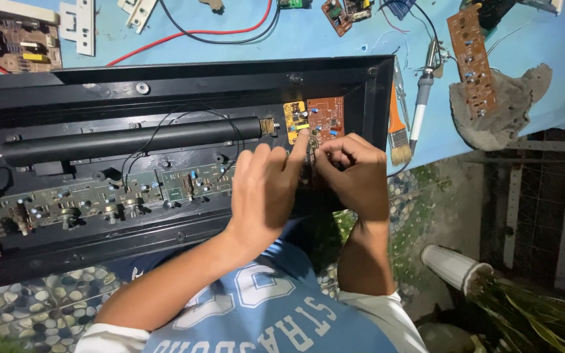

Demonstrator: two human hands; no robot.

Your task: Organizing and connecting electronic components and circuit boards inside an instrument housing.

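Both hands work at the right end of a long black plastic casing point(165, 85), opened so its insides face up, lying on a light blue table point(335, 46). The left hand point(266, 189) lies palm-down, fingers spread, index fingertip pressing near the lower edge of a small orange-brown circuit board point(325, 117) just beyond it. The right hand point(354, 173) is curled closed just beside the left, thumb and forefinger pinching something tiny at that board's near edge; what it grips I cannot tell. This looks like fitting or freeing a small part on the board. The next move probably calls for a fine, steady pinch while the left hand braces. Beyond the right hand lie an orange-handled paintbrush point(397, 127) and a grey soldering iron point(421, 98).
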